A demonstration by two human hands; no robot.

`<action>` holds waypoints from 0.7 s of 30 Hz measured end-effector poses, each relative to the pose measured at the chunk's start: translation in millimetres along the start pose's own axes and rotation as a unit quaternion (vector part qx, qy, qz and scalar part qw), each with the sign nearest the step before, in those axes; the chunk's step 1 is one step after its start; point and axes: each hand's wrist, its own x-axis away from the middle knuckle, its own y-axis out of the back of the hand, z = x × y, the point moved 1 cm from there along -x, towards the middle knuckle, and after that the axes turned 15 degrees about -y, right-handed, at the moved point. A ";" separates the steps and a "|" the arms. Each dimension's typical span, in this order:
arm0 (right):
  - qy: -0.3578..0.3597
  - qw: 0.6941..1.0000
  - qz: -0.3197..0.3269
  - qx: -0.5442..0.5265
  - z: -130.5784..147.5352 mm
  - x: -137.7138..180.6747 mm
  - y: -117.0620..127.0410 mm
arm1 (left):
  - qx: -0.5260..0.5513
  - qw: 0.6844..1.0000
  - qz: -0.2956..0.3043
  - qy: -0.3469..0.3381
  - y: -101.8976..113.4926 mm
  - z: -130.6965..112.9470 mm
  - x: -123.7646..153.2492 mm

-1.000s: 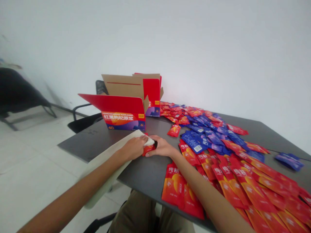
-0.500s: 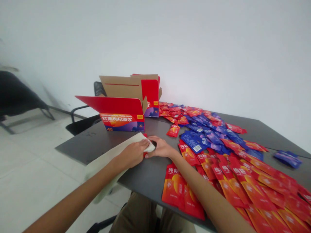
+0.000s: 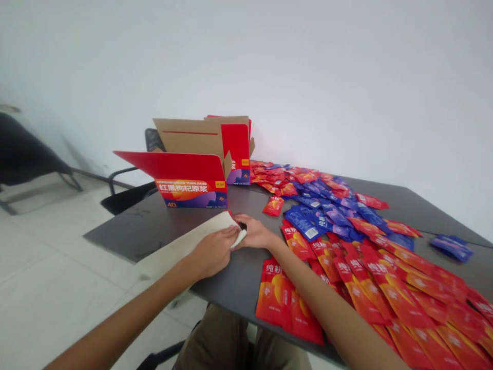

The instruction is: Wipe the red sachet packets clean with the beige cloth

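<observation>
My left hand (image 3: 211, 252) pinches the open end of a cream cloth bag (image 3: 181, 245) that lies on the dark table (image 3: 154, 226) and hangs over its near edge. My right hand (image 3: 256, 234) meets it at the bag's mouth, fingers curled and touching the cloth. No packet shows between the hands now. A big spread of red packets (image 3: 389, 293) and blue packets (image 3: 319, 218) covers the table to the right of my right forearm.
An open red carton (image 3: 190, 177) with raised cardboard flaps stands at the far left of the table. One lone red packet (image 3: 273, 205) lies just beyond my hands. A few blue packets (image 3: 450, 246) sit at the far right. Black chairs (image 3: 127, 192) stand behind the table.
The red packet seen between my hands a second ago has gone out of sight at the bag's mouth. My left hand has slid slightly towards me along the cloth.
</observation>
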 end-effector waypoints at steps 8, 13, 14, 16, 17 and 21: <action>-0.020 1.000 0.009 -0.014 0.2 1.7 1.0 | -0.012 0.998 0.022 0.065 3.5 10.4 -5.7; 0.000 1.000 0.001 -0.006 1.3 0.5 0.6 | 0.000 1.000 0.015 0.011 1.7 2.1 0.2; 0.000 1.000 0.004 -0.009 1.9 1.1 1.2 | 0.002 0.999 0.015 0.037 2.7 7.5 -1.8; -0.015 1.000 0.008 -0.014 3.0 2.8 2.5 | 0.001 0.996 0.017 0.086 5.6 19.3 -6.8; -0.024 1.000 0.009 -0.014 3.3 3.6 3.0 | -0.002 0.995 0.017 0.101 6.9 23.0 -8.5; -0.029 0.999 0.009 -0.008 1.7 3.1 2.1 | 0.002 0.998 0.018 0.053 6.1 13.2 -4.3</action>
